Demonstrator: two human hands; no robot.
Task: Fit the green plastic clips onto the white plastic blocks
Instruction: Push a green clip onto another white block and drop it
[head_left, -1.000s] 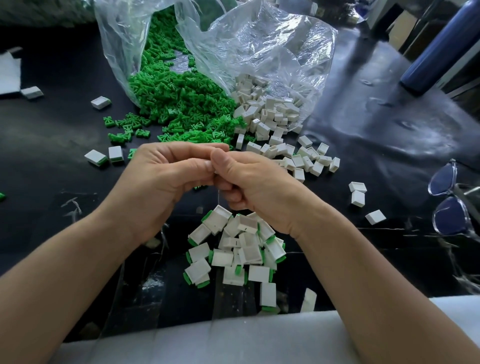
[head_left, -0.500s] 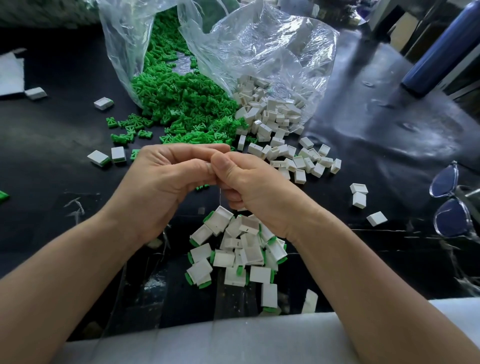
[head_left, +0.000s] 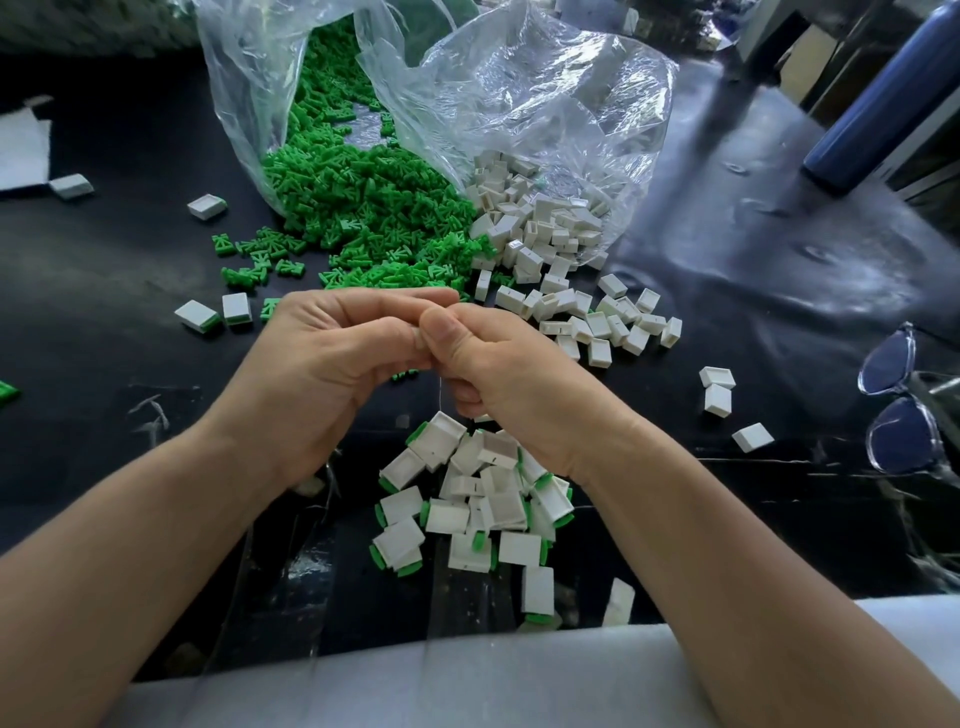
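Two hands touch, fingers curled in: the left hand (head_left: 322, 364) and the right hand (head_left: 509, 374). I cannot tell what they hold. Heaps of green clips (head_left: 363, 208) and white blocks (head_left: 545, 228) lie behind them on the surface (head_left: 130, 270)

I get bright daylight from the far right; it glares off the glossy black tabletop (head_left: 769, 270) and the clear bag (head_left: 545, 104). The white blocks (head_left: 535, 244) run near clipping. Centre sharp, soft shadows. Fisheye bends the edges; blue bottle (head_left: 878, 98) leans, slightly soft.

change | left hand (head_left: 311, 374) + right hand (head_left: 519, 384) | joined, dipped slightly toward clipped blocks (head_left: 447, 515)
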